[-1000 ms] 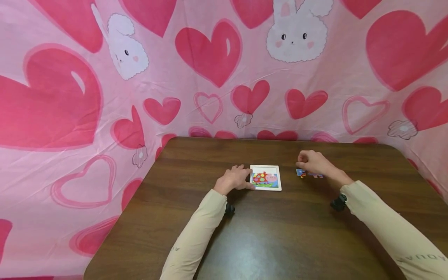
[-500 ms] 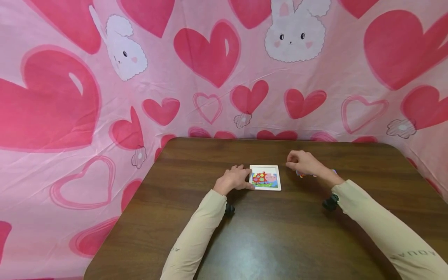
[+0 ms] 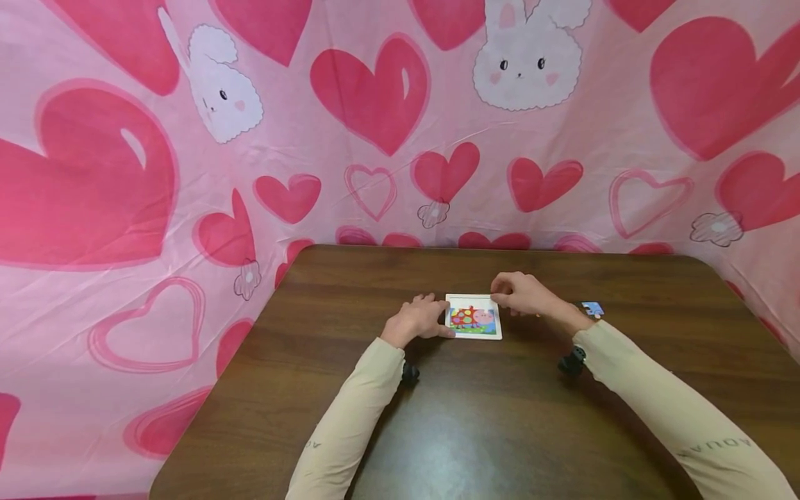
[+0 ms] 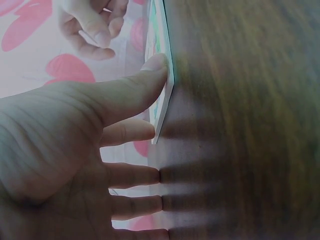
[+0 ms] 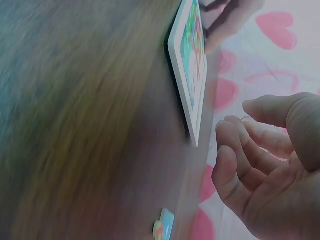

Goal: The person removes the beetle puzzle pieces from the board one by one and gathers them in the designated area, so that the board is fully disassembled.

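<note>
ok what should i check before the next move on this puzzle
1. Board flat on the table: ok.
2. Left hand steadying it: ok, thumb on the near left corner, index finger at the left edge.
3. Room for more pieces: ok, a blank strip shows along the far side.
4. Right hand lined up: ok, by the far right corner.
5. Piece in the right hand: cannot tell, nothing shows clearly between the fingers.
6. Blue piece placed: not ok, loose to the right.
</note>
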Available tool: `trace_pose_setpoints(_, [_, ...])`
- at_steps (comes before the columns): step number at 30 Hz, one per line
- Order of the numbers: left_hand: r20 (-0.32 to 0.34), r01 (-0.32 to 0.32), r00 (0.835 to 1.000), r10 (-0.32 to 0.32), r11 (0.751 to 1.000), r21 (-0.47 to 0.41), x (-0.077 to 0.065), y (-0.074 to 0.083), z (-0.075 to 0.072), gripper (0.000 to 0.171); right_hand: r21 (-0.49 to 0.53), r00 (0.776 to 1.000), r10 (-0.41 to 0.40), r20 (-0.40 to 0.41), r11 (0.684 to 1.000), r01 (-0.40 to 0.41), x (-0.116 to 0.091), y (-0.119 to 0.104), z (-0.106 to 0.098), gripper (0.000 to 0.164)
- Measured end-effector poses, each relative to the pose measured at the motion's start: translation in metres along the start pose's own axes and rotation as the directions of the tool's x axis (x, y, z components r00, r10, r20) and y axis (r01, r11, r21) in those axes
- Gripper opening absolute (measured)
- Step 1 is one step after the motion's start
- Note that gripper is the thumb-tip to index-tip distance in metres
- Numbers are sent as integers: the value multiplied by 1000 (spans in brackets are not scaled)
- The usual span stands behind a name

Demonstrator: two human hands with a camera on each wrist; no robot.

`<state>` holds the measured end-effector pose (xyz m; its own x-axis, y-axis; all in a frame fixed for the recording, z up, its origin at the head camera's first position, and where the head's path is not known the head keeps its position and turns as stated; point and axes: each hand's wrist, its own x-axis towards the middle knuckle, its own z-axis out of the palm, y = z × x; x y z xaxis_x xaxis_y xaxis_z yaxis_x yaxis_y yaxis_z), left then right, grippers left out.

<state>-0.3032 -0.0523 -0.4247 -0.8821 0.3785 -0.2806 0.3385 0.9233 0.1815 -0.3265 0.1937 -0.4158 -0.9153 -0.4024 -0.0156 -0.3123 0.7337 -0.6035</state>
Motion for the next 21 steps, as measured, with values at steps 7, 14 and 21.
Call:
trace_pose_setpoints(7, [7, 11, 1000, -11, 1000, -4, 1, 0, -1, 74, 12, 1000, -3, 20, 1000, 3, 4, -9, 9, 23])
trace_pose_setpoints(14, [9, 5, 1000, -5, 1000, 0, 0, 0, -1, 74, 29, 998, -51, 22, 998, 50, 6, -14, 20, 24])
trace_pose_setpoints(21, [-4, -12, 1000, 12, 1000, 27, -2, 2, -2, 73, -21, 997, -59, 40, 998, 60, 12, -19, 29, 30])
